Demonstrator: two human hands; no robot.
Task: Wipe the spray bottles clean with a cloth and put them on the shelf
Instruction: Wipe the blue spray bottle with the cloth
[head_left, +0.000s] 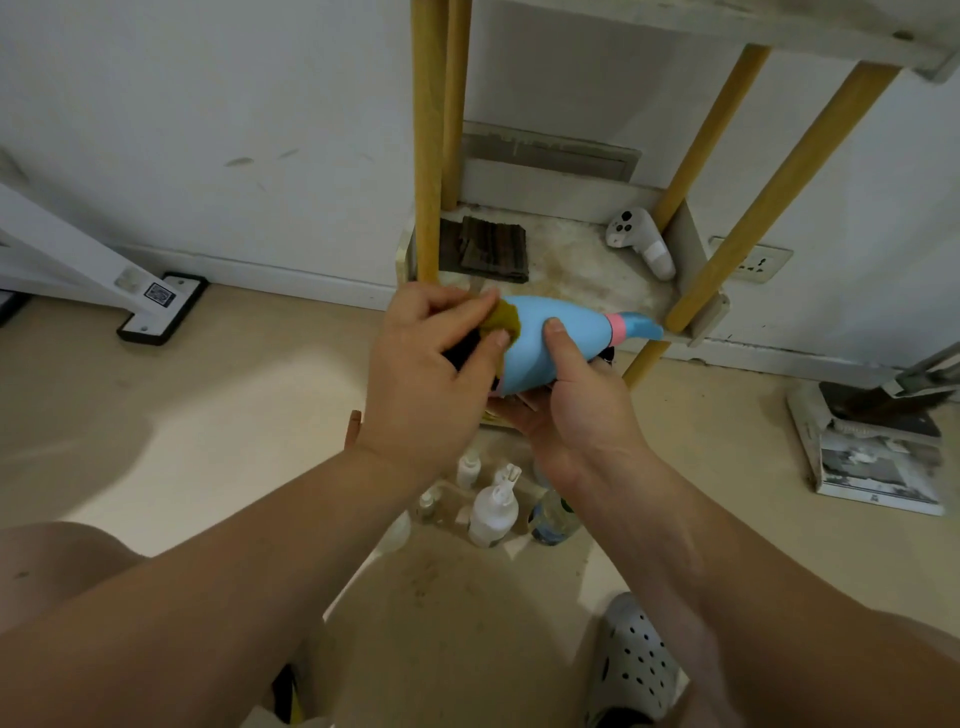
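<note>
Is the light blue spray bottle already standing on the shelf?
No, the light blue plastic spray bottle lies sideways in the right hand while the left hand wipes it.

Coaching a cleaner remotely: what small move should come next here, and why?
Probably slide the cloth along the blue bottle toward its nozzle: the left hand presses it only at the base end, while the right hand holds the bottle sideways.
</note>
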